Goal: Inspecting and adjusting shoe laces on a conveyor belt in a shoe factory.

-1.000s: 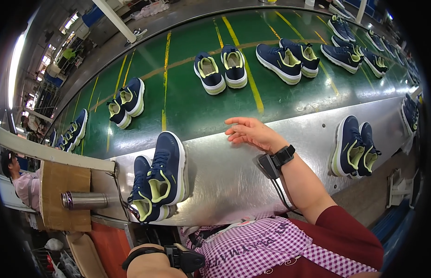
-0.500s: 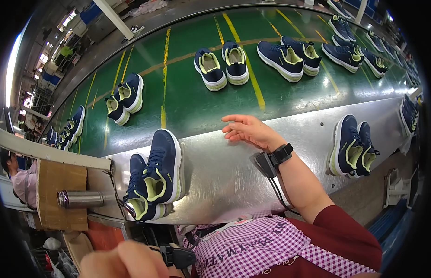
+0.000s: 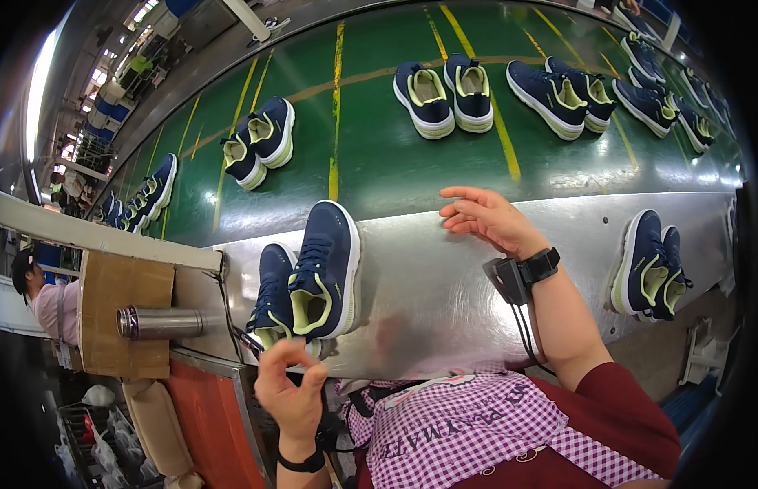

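A pair of navy sneakers with lime lining and white soles stands on the metal ledge at my left; the right-hand shoe (image 3: 329,261) leans against the left-hand shoe (image 3: 273,281). My left hand (image 3: 291,391) is just below their heels, fingers loosely curled and thumb apart, with nothing visible in it. It overlaps the left-hand shoe's heel, and I cannot tell whether they touch. Over the ledge's far edge my right hand (image 3: 486,218) is held out, fingers stretched and empty. Both wrists wear black bands. A second sneaker pair (image 3: 645,265) rests farther right on the ledge.
Beyond the ledge (image 3: 428,277) runs a green conveyor belt (image 3: 379,171) with yellow lines, carrying several sneaker pairs (image 3: 444,96). A steel flask (image 3: 160,323) lies by a cardboard sheet (image 3: 126,285) at left, below a pale rail (image 3: 101,232). Another person (image 3: 53,301) sits beyond.
My left hand has risen from the lower edge to the near shoes' heels. My right hand stays over the ledge, fingers still stretched. The whole view has shifted toward the left.
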The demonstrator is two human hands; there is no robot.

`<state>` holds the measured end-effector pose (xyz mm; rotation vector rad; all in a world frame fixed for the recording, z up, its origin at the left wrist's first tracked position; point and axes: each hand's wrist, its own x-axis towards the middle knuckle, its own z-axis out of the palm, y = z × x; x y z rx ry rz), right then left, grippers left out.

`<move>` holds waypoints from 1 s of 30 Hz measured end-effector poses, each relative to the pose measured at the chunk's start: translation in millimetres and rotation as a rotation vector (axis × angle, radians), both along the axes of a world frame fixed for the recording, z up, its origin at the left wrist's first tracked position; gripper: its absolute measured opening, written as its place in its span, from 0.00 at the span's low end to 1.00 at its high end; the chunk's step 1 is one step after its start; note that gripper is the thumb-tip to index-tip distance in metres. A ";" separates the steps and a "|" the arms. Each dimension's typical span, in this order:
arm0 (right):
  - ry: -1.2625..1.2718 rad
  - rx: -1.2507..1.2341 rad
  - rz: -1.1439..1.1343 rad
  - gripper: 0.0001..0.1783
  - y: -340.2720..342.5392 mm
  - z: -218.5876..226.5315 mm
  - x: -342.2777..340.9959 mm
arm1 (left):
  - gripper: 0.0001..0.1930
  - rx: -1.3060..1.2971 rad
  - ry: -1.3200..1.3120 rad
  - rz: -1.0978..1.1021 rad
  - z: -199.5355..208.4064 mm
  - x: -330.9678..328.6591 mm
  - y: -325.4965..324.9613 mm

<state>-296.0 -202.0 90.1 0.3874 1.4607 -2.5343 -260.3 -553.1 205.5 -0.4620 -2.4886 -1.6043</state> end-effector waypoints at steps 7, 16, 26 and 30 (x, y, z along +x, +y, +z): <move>-0.003 0.026 0.002 0.23 -6.4 -0.8 -4.2 | 0.24 -0.871 0.418 -0.066 -17.2 -43.4 5.2; 0.047 -0.022 0.027 0.29 -7.3 -5.8 -3.7 | 0.12 -0.716 0.522 -0.305 -47.5 -50.5 69.8; 0.257 -0.275 -0.064 0.35 -12.3 8.0 3.8 | 0.20 -0.616 0.668 -0.477 -65.5 -13.4 131.4; 0.280 -0.275 -0.052 0.33 -8.9 8.0 2.2 | 0.20 -0.653 0.592 -0.489 -53.9 -11.4 126.2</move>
